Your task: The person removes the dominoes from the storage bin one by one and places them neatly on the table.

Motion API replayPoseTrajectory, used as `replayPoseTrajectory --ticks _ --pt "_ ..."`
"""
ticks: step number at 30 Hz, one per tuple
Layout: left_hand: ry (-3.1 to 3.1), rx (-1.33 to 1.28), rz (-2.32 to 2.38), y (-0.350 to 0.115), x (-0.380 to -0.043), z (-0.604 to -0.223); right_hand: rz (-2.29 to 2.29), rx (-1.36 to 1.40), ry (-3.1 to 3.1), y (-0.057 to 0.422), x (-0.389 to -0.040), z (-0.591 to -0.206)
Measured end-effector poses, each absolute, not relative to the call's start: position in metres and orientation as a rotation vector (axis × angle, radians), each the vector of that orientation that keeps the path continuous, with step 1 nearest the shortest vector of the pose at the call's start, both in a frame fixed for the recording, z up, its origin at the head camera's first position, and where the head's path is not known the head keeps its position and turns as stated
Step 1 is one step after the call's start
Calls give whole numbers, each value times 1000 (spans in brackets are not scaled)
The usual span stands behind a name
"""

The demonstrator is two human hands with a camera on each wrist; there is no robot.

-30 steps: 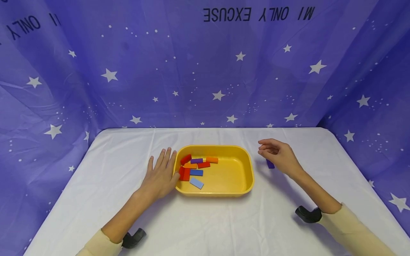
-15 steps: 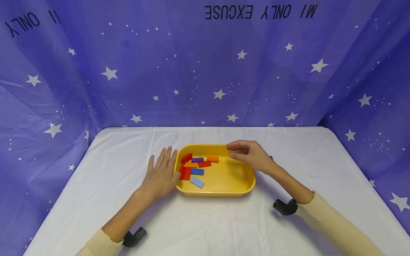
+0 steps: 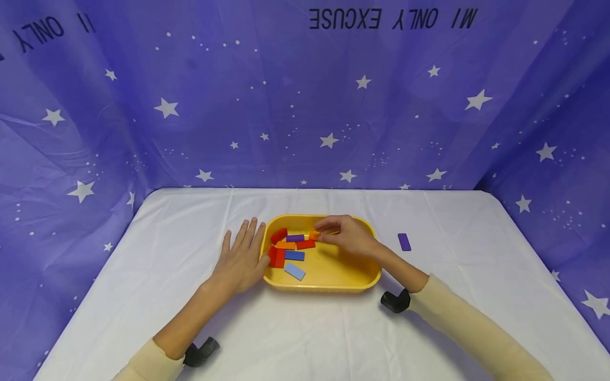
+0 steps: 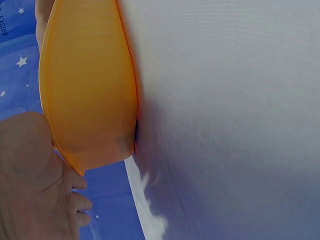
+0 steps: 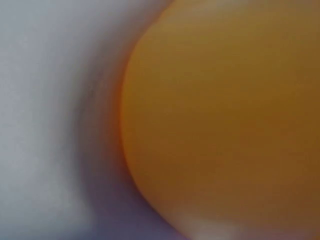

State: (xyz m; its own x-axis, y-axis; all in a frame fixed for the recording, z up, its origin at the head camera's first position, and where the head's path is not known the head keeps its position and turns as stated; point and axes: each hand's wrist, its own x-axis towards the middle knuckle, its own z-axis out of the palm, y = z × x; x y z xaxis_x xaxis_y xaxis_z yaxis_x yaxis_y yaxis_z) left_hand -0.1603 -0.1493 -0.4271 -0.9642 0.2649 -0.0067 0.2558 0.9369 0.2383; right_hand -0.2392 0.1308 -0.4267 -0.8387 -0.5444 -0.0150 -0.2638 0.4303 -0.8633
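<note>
In the head view a yellow plastic bin (image 3: 321, 288) holds several small flat rectangular blocks, mostly at its left side. My left hand (image 3: 240, 259) lies at the bin's left end, fingers straight and spread, thumb over the rim. The left wrist view shows this hand (image 4: 30, 175) against the rim of the bin (image 4: 92, 85). My right hand (image 3: 350, 235) reaches into the bin from the right, its bent fingers and thumb right at an orange block (image 3: 313, 235) that they partly cover. A purple block (image 3: 404, 242) lies on the table right of the bin.
Inside the bin are a light blue block (image 3: 294, 271), a blue block (image 3: 294, 256), a second purple block (image 3: 295, 238) and several red and orange ones. White cloth covers the table (image 3: 305, 333). A purple star-printed curtain (image 3: 286, 106) hangs behind and on both sides.
My right hand has moved left from above the purple block on the table into the bin, to the orange block. That purple block is now uncovered. My left hand has stayed in place.
</note>
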Motion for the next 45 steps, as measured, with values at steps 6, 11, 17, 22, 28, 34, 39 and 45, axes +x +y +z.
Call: replayPoseTrajectory --ticks 6,11,17,22,28,34,39,45 --pt "3044 405 367 -148 -160 -427 -1296 -697 2422 125 -244 -433" --pt "3045 402 362 -147 -160 -425 -1257 -687 2446 122 -246 -436" --pt "3049 402 350 -148 -160 -425 -1185 -669 2501 121 -246 -437" --pt "3049 403 349 -148 -160 -425 -1129 -650 2525 122 -245 -437" --pt "3048 400 342 -147 -160 -424 -1093 -628 2531 122 -245 -438" --pt "3041 394 355 -147 -160 -424 -1046 -607 2550 121 -244 -436" --pt "3039 394 346 -147 -160 -424 -1004 -625 2562 121 -243 -435" --pt "3040 398 343 -147 -161 -424 -986 -638 2525 122 -244 -436"
